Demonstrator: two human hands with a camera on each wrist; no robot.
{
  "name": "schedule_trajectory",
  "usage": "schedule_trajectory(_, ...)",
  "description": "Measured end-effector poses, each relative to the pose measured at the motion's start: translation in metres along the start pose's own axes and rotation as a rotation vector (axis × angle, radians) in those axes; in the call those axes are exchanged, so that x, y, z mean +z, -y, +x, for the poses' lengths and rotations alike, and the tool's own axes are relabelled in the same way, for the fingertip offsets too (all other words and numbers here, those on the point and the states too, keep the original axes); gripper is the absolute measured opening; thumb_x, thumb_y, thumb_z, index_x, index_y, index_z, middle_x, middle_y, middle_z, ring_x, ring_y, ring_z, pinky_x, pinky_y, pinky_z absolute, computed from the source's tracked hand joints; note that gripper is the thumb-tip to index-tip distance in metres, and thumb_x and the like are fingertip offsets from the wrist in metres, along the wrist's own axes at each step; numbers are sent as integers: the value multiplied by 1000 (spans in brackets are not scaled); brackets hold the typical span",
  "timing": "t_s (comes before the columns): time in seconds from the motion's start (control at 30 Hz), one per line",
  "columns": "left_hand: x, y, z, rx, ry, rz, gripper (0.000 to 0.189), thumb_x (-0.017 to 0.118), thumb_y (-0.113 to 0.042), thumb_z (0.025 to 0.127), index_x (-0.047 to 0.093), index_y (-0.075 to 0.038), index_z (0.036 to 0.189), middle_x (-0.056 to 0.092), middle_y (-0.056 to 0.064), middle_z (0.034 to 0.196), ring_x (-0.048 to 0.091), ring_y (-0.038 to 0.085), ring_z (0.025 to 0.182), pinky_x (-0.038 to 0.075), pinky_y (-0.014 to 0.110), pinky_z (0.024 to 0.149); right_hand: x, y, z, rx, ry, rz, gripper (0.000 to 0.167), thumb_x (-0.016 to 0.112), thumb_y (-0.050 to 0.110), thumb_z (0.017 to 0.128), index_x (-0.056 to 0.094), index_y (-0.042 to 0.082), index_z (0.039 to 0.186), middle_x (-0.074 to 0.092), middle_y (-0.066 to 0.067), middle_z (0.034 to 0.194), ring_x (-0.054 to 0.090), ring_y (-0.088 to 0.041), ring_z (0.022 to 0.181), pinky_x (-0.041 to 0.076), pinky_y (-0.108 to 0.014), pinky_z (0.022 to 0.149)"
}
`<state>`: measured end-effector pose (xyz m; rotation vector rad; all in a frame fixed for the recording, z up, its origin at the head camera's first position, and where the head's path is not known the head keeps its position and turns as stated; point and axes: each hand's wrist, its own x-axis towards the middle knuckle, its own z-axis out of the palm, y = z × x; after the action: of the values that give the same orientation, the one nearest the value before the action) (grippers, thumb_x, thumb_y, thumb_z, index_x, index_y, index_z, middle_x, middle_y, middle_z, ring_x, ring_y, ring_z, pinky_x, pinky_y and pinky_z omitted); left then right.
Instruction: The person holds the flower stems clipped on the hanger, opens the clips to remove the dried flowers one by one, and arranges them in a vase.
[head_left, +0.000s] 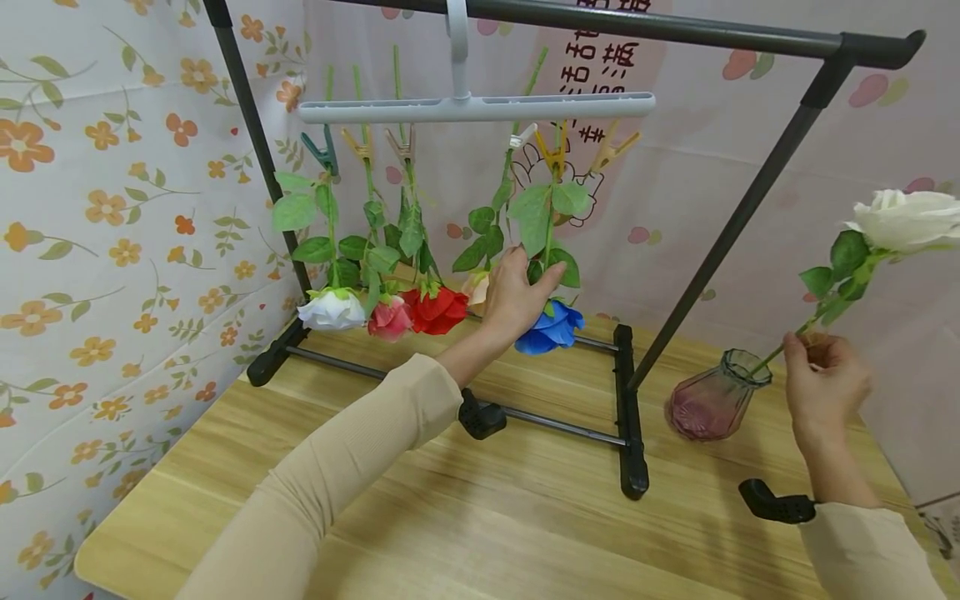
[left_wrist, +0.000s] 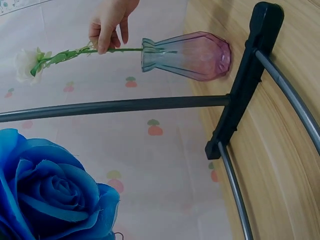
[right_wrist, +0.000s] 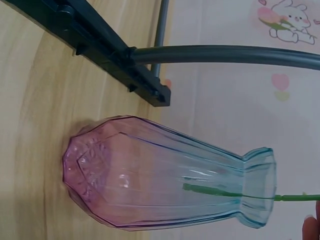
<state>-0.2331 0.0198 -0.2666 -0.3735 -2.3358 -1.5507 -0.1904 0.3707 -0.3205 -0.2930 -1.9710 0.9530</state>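
Observation:
My right hand (head_left: 828, 383) pinches the green stem of a white rose (head_left: 903, 221). The stem's lower end is inside the glass vase (right_wrist: 150, 175), which is pink below and blue-green at the neck and stands on the table. My left hand (head_left: 517, 292) is at the stem of a hanging blue rose (head_left: 551, 327), its thumb in front of that stem; leaves partly hide the other fingers, so I cannot tell whether they grip it. The left wrist view has the blue rose (left_wrist: 57, 195) up close. Beside the left hand hangs a pale yellow flower (head_left: 476, 289), partly covered.
A white hanger (head_left: 375, 111) with coloured clips hangs from a dark metal rack (head_left: 735, 212). Upside down from it hang a white rose (head_left: 332, 310), a pink rose (head_left: 390, 318) and a red rose (head_left: 437, 310). The rack's base stands on the wooden table (head_left: 480, 508).

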Motion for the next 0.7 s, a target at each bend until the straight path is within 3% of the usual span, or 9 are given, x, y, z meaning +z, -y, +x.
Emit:
schedule_trajectory(0.17,0,1,-1,11,2,-19,26,58,-28,93,62,-3,92,63,11,93,60,21,83,38,20,61,2,-5,-3,41,25,-45,26,66,22,86,53,38,70,47,37,62,44,15,57,32,-4,52)
schedule_trajectory(0.3,-1,2,-2,4,7,-2,27,57,-30,94,62,-3,91,66,10,92,62,22,76,35,19,54,4,-8,-5,88,58,-80,24,67,24,86,55,37,70,48,36,66,44,15,61,32,-5,51)
schedule_trajectory(0.5,-3,4,-3,32,12,9,28,56,-30,95,61,-3,94,71,8,84,63,20,71,33,20,50,11,-11,-8,143,97,-68,23,68,22,85,58,33,67,47,31,70,42,11,73,32,-11,67)
schedule_trajectory(0.7,-4,5,-4,66,25,0,26,54,-30,95,61,-6,100,71,6,82,66,18,79,42,22,61,13,-13,-10,181,117,-95,26,68,23,86,55,34,66,43,29,73,37,11,76,29,-15,72)
